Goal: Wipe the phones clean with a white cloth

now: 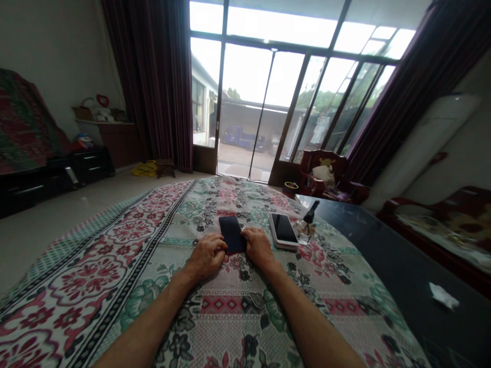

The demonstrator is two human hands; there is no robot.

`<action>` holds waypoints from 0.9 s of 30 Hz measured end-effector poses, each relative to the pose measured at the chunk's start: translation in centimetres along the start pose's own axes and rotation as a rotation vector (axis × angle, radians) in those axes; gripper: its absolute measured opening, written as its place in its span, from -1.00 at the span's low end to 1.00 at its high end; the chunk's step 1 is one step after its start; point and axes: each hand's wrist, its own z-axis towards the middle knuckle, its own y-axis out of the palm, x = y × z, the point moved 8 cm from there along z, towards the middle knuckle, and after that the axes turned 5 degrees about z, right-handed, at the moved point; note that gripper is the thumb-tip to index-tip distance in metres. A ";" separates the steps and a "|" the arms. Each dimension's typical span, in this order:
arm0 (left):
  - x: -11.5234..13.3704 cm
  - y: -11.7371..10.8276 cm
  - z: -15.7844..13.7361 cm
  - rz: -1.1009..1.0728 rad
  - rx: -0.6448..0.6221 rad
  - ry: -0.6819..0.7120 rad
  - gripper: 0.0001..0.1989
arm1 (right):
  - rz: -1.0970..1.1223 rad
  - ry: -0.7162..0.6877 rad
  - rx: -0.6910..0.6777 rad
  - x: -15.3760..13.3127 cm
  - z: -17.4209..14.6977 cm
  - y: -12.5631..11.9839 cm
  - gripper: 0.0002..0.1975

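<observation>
A flat dark blue rectangle lies on the patterned tablecloth in front of me; its exact kind is not clear. At its lower left corner, my left hand is closed with bent fingers on the edge. My right hand pinches the right edge, its fingers curled in. Just right of that hand is a white-edged device with a black screen, perhaps a phone on a white box. Beside it stands a clear glass bottle with a black top.
To the right a dark glossy table bears a crumpled white tissue. Beyond are a carved wooden chair and a glass door. At the left stand a black cabinet and a yellow bag on the floor.
</observation>
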 end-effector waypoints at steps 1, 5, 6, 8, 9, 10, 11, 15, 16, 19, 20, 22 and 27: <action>0.3 0.1 0.0 -0.011 -0.008 0.010 -0.78 | 0.007 -0.003 -0.003 0.1 0.1 0.1 -0.60; 0.2 0.2 0.2 -0.008 -0.086 -0.074 -0.75 | 0.047 -0.024 0.004 0.3 0.3 0.0 -0.60; -0.2 0.1 0.3 0.019 -0.101 -0.117 -0.73 | 0.056 -0.028 0.020 0.4 0.3 -0.2 -0.60; -0.8 -0.3 1.0 0.106 -0.109 -0.165 -0.68 | 0.071 -0.032 0.072 0.5 0.3 -0.7 -0.57; -0.9 -0.4 1.4 0.163 -0.118 -0.155 -0.64 | 0.077 -0.032 0.104 0.5 0.3 -1.0 -0.56; -0.8 -0.3 2.0 0.221 -0.143 -0.120 -0.56 | 0.085 -0.033 0.135 0.6 0.3 -1.2 -0.54; -0.6 0.1 2.6 0.276 -0.199 -0.067 -0.46 | 0.093 -0.034 0.164 0.8 0.2 -1.4 -0.53; 0.7 3.2 4.2 0.444 -0.556 0.138 -0.06 | 0.126 -0.038 0.258 1.5 0.1 -1.7 -0.55; 1.0 3.9 4.5 0.480 -0.623 0.179 0.03 | 0.133 -0.036 0.276 1.8 0.1 -1.7 -0.55; 2.2 5.3 5.1 0.536 -0.746 0.273 0.13 | 0.157 -0.028 0.305 2.3 0.1 -1.5 -0.56; 2.7 5.5 5.2 0.537 -0.768 0.299 0.12 | 0.165 -0.026 0.307 2.4 0.1 -1.4 -0.57; 3.5 5.5 5.2 0.525 -0.786 0.332 0.05 | 0.179 -0.028 0.305 2.4 0.1 -1.3 -0.58; 3.4 3.4 5.2 0.509 -0.778 0.193 -0.11 | 0.209 -0.087 0.330 1.7 -0.1 -1.5 -0.55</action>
